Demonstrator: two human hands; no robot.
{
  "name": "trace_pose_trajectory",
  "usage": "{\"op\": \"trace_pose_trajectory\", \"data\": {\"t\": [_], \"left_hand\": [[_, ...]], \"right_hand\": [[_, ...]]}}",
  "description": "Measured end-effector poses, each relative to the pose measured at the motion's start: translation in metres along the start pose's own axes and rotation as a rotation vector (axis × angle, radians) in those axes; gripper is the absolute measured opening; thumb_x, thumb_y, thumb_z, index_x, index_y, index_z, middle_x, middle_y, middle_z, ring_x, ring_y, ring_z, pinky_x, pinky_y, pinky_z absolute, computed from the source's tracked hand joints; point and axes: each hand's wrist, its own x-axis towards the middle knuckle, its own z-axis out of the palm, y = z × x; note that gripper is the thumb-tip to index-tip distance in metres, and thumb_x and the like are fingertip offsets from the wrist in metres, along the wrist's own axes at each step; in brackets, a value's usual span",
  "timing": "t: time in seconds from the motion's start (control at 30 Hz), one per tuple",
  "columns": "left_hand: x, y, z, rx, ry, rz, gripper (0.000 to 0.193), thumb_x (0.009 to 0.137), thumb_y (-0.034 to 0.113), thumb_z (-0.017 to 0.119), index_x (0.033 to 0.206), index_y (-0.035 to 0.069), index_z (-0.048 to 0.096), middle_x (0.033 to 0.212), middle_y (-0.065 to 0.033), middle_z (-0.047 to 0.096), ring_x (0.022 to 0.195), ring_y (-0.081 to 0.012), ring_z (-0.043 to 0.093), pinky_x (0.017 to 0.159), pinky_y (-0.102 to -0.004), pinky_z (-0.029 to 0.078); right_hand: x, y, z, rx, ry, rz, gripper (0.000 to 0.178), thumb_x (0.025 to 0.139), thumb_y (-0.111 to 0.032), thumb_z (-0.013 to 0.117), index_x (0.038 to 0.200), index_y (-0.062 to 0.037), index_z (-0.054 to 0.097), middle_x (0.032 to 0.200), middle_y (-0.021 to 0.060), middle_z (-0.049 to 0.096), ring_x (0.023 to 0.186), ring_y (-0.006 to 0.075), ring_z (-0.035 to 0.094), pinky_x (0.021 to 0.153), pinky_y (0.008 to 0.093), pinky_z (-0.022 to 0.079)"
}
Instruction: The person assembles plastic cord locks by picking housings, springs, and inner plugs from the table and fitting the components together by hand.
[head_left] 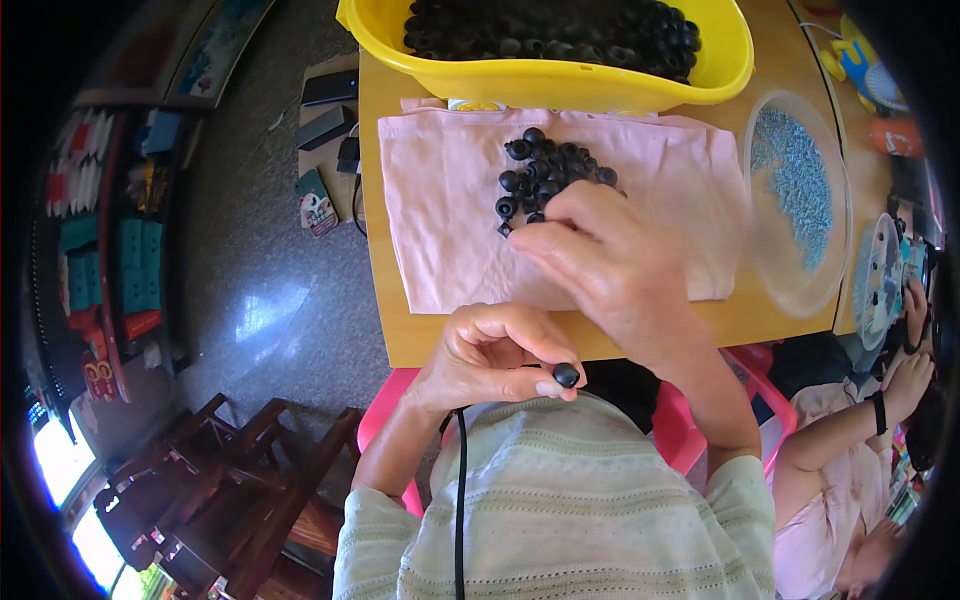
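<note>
Black bead (567, 375) in left hand (482, 370)

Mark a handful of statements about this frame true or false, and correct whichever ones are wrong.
1. The left hand pinches a small black piece. True.
2. The pink cloth lies on the wooden table. True.
3. The clear dish of blue pieces sits to the left of the pink cloth. False: the clear dish sits to its right.
4. The yellow tub holds blue pieces. False: the yellow tub holds a mass of black pieces.
5. The right hand is at the loose pile of black pieces on the pink cloth. True.
</note>
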Motion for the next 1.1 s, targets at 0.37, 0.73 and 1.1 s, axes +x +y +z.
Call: {"op": "trace_pose_trajectory", "data": {"t": [0.37, 0.73, 1.1], "left_hand": [[-0.001, 0.0, 0.0, 0.022, 0.011, -0.088, 0.02, 0.076, -0.014, 0.065, 0.093, -0.004, 0.062, 0.093, -0.0148, 0.063, 0.09, -0.0206, 0.063, 0.079, -0.0319, 0.055], [0.003, 0.001, 0.001, 0.065, 0.075, -0.041, 0.022, 0.072, -0.014, 0.068, 0.091, -0.003, 0.062, 0.085, -0.0167, 0.063, 0.081, -0.0234, 0.065, 0.072, -0.0325, 0.055], [0.005, -0.006, 0.004, 0.154, 0.12, -0.029, 0.018, 0.076, -0.006, 0.068, 0.091, -0.002, 0.06, 0.086, -0.0197, 0.063, 0.074, -0.0232, 0.065, 0.065, -0.032, 0.056]], "right_hand": [[0.009, -0.003, 0.014, -0.193, -0.101, -0.015, 0.016, 0.069, -0.006, 0.069, 0.084, -0.0087, 0.065, 0.078, 0.0008, 0.052, 0.069, 0.0157, 0.056, 0.052, 0.0278, 0.046], [-0.06, 0.022, -0.026, -0.269, 0.252, 0.238, 0.018, 0.065, -0.004, 0.076, 0.08, -0.0085, 0.067, 0.075, 0.0012, 0.059, 0.064, 0.0164, 0.06, 0.053, 0.0283, 0.046], [-0.068, 0.024, -0.037, -0.016, 0.227, 0.472, 0.016, 0.071, -0.004, 0.072, 0.085, -0.008, 0.066, 0.079, 0.0024, 0.06, 0.069, 0.0192, 0.06, 0.058, 0.0305, 0.045]]}}
